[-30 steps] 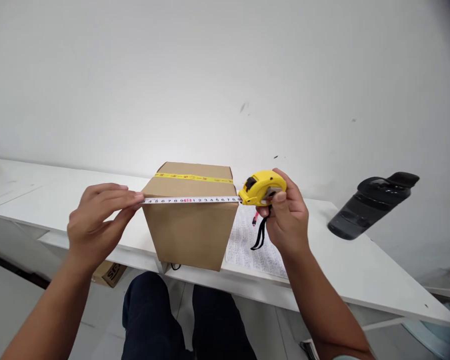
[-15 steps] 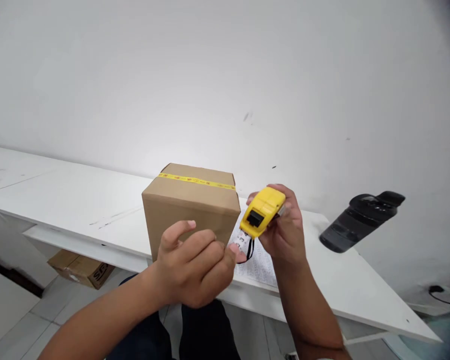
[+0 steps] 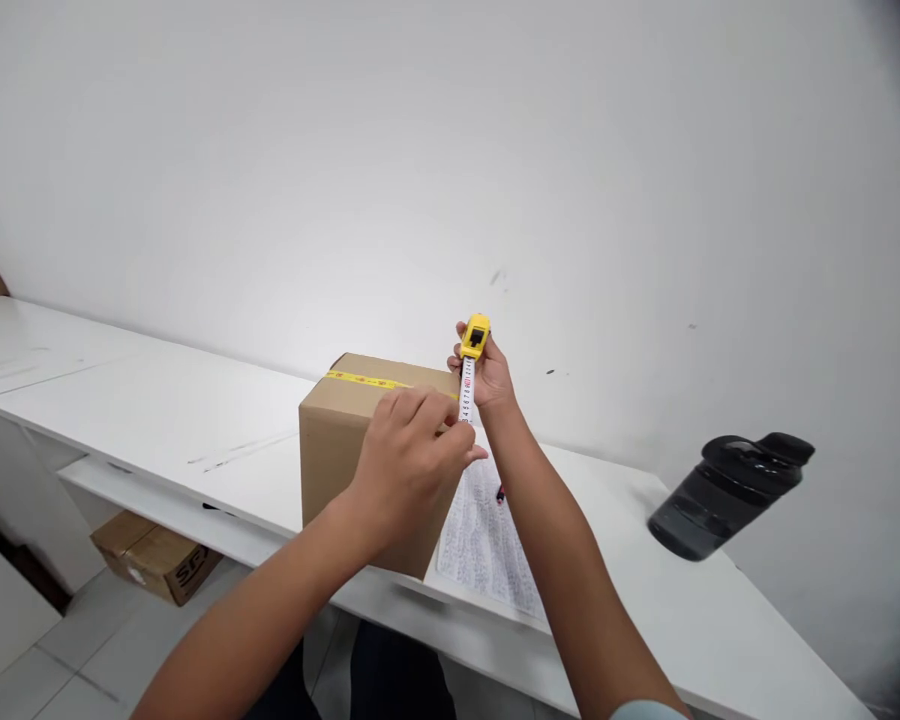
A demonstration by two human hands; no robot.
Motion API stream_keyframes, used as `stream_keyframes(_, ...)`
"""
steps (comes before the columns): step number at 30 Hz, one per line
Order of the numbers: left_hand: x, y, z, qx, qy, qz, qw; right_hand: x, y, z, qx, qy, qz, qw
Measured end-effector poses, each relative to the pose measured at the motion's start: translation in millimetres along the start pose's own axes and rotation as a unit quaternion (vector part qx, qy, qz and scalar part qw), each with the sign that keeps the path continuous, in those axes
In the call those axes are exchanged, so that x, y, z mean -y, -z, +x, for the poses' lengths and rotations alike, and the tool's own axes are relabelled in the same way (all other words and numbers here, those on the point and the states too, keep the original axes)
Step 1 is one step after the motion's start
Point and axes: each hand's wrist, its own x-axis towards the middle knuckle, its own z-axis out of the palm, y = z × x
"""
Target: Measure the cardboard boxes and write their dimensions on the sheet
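Note:
My right hand (image 3: 491,375) is closed around a yellow tape measure (image 3: 475,335), held up at the far right corner of a brown cardboard box (image 3: 360,480). From its case a white blade with black and red numbers runs down toward me along the box's right top edge. My left hand (image 3: 416,455) pinches the near end of the blade by the box's front right corner. Its fingertips are partly hidden behind the hand. Yellow printed tape crosses the box's top.
A printed sheet (image 3: 487,540) lies right of the box, with a small dark and red object (image 3: 501,494) on it. A black bottle (image 3: 731,490) stands at the right on the white table (image 3: 180,400). Another carton (image 3: 157,555) is on the floor at left.
My right hand has carried the tape measure away from me to the box's far corner, drawing out the blade. My left hand has risen to the near corner, holding the blade's end.

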Motion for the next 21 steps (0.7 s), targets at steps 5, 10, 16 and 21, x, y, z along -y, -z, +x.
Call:
stream_keyframes(5, 8.5, -7.2, -7.3, 0.038, 0.019, -0.071, 0.997, -22.2, 5.8, 19.6, -0.004, -0.026, -0.001, 1.000)
stream_keyframes(10, 10.5, -5.5, -4.7, 0.113, 0.049, -0.016, 0.992, -33.4, 15.0, 34.3, -0.011, -0.048, -0.009, 0.999)
stream_keyframes(16, 16.0, -8.3, -7.2, 0.118, 0.056, -0.022, 0.991, -52.6, 13.9, 39.9, -0.006, -0.076, -0.008, 0.997)
stream_keyframes(21, 23.2, -10.9, -12.6, 0.083, 0.036, -0.059, 0.994, -60.0, -0.2, 44.0, 0.001, -0.100, -0.017, 0.995)
